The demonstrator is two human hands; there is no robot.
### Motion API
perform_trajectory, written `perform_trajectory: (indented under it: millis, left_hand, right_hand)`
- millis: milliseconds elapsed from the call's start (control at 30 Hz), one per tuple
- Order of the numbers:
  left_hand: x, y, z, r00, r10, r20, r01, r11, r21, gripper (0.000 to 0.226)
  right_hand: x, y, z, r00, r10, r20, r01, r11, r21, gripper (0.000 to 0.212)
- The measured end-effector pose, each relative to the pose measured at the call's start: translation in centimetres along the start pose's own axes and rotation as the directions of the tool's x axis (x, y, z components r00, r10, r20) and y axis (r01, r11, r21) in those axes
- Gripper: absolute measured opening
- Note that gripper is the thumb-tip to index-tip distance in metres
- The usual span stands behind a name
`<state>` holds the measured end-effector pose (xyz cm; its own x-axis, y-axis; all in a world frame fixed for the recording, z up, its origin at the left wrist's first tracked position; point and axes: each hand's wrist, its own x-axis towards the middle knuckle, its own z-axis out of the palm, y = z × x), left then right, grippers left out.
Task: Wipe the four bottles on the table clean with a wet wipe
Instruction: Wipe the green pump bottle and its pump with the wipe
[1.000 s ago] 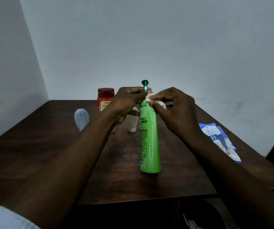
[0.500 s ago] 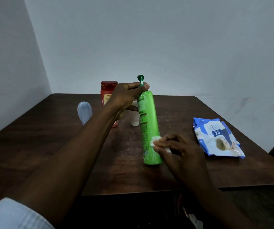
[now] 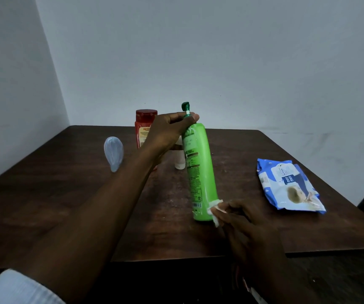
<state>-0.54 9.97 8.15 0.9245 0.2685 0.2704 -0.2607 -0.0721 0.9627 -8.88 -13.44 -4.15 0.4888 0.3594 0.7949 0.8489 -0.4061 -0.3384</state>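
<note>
Down the green bottle (image 3: pixel 198 167) from neck to foot comes the right hand (image 3: pixel 242 218), pinching the wet wipe (image 3: pixel 215 210) against its lower side. The left hand (image 3: pixel 167 132) grips the neck, tilting the bottle at mid-table (image 3: pixel 66 205). This side looks wiped; the red jar (image 3: pixel 142 128), pale bottle (image 3: pixel 113 155) and white bottle (image 3: pixel 180 161), around 11 o'clock, probably still wait.

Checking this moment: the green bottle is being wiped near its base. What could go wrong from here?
1. The green bottle leans, gripped only near its top by the left hand. The right hand pressing the wet wipe at its base could skid it sideways.
2. The small white bottle and red jar stand close behind the left hand and might get knocked over.
</note>
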Motion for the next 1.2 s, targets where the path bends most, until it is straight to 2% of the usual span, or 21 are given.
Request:
perform_trajectory:
  millis: [133,267,533,700,967,1200]
  left_hand:
    - [-0.2,0.5,-0.2,0.994,-0.006,0.105,0.005,1.0,0.017,0.024]
    - [-0.5,0.8,-0.8,0.985,-0.004,0.171,0.004,1.0,0.002,0.028]
    - [-0.6,2.3,0.0,0.986,-0.004,0.164,0.0,1.0,0.024,0.029]
    - [-0.9,2.7,0.3,0.99,-0.001,0.144,-0.003,1.0,0.031,0.028]
    - [-1.0,2.2,0.2,0.995,0.021,0.099,-0.022,1.0,0.014,0.023]
    - [-0.8,1.9,0.4,0.997,0.039,0.065,-0.039,0.999,0.002,0.021]
  right_hand:
    - [0.1,0.2,0.0,0.998,0.0,-0.055,0.002,0.999,0.032,0.033]
    - [0.4,0.9,0.2,0.996,0.022,-0.092,-0.025,0.999,-0.029,0.027]
    - [5.9,0.5,0.4,0.991,0.044,-0.126,-0.04,0.999,0.035,0.015]
    - [11.1,1.1,0.2,0.985,0.069,-0.157,-0.063,0.997,0.042,0.015]
    - [17.1,1.0,0.0,0.984,0.008,-0.176,-0.016,0.999,-0.046,0.012]
    - [16.8,1.1,0.2,0.986,-0.046,-0.158,0.034,0.996,-0.081,0.013]
